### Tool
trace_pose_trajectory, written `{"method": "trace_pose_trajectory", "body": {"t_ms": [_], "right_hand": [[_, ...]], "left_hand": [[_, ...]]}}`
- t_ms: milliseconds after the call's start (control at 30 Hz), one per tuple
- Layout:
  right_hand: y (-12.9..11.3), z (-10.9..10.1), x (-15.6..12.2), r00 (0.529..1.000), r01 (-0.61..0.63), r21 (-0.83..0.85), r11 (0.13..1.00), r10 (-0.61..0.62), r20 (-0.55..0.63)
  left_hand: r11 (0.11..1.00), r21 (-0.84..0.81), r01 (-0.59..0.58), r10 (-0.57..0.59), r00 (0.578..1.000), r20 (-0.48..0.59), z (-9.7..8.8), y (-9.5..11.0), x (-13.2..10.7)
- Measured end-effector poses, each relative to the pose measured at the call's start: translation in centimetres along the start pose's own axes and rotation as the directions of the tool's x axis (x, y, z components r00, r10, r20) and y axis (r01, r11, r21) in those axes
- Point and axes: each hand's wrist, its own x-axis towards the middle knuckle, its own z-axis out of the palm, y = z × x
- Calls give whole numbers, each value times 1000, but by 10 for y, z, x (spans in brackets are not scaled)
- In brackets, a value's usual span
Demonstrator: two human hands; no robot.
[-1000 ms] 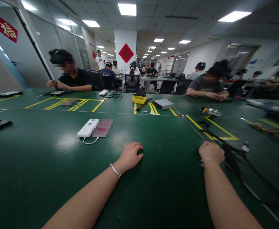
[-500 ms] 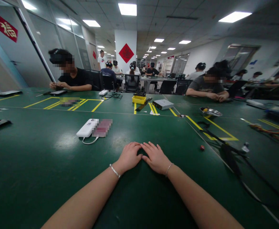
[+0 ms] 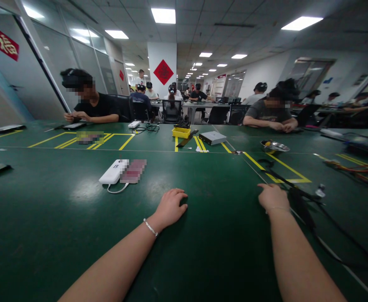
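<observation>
My left hand [image 3: 171,206] lies on the green tabletop [image 3: 202,251], palm down and open, with its thumb a little apart from the fingers. It holds nothing. Farther right, my right hand [image 3: 273,198] is low at the table, beside a black cable [image 3: 303,205]. Its index finger points left and the other fingers are curled under and mostly hidden. The small red object seen earlier at that place is now covered by this hand; I cannot make out whether it is between the fingers.
A white power bank [image 3: 113,171] with a short cable lies beside a blurred-out reddish item [image 3: 133,171]. Beyond are a yellow tray [image 3: 181,133], a grey box [image 3: 212,137], a metal dish [image 3: 275,146] and yellow tape lines. Two people sit across the table; bundled wires [image 3: 350,167] lie right.
My right hand has left my left hand and moved right, onto the spot of the small red object. My left hand stays in place. The view has tilted slightly.
</observation>
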Motion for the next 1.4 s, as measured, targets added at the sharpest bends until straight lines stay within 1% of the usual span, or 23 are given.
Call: {"method": "trace_pose_trajectory", "body": {"t_ms": [67,100,467,600,833,900,967,1033,1067,1133,1167,1200,1267,1300,1333,1367,1400], "right_hand": [[4,4,3,996,-35,13,999,34,86],[3,5,4,993,-50,15,999,48,105],[-3,2,1,991,-101,3,995,101,88],[-4,3,2,993,-87,30,996,84,83],[-2,8,3,999,-46,131,990,49,-23],[-7,5,2,995,-14,150,989,28,-92],[-18,1,-3,979,66,167,984,-31,-200],[-38,-4,-12,942,202,200,959,-134,-306],[-51,-6,-19,918,288,222,932,-202,-342],[-80,-10,-39,854,472,269,839,-360,-375],[-96,-11,-51,812,562,287,776,-450,-371],[-111,-11,-65,760,642,304,704,-532,-373],[-136,-11,-91,645,764,325,558,-662,-382],[-146,-10,-103,587,808,336,484,-716,-378],[-154,-9,-113,539,836,347,425,-754,-375],[-160,-8,-121,506,852,360,381,-777,-374],[-164,-7,-126,486,859,371,353,-789,-376]], "left_hand": [[1000,2,1,-1,1000,3,0,0,0],[1000,0,2,-2,1000,5,-1,0,0],[1000,1,1,-1,1000,8,-2,1,-1],[1000,-9,16,-16,1000,18,-3,2,-1],[999,-37,15,-14,1000,16,-3,2,-1],[999,-49,21,-20,1000,17,-2,2,0],[998,-60,23,-22,1000,12,-2,2,0],[996,-83,24,-24,1000,2,-3,2,0],[994,-106,32,-33,999,-6,-2,2,0],[977,-207,61,-67,997,-22,-2,4,0],[954,-289,80,-92,995,-25,-1,5,1],[917,-387,101,-117,993,-19,-1,6,1],[795,-593,126,-146,989,14,1,8,3],[730,-670,136,-137,989,51,2,10,3],[683,-716,144,-114,989,90,2,10,4],[657,-738,154,-94,988,123,2,11,5],[635,-754,169,-107,986,130,2,11,5]]}}
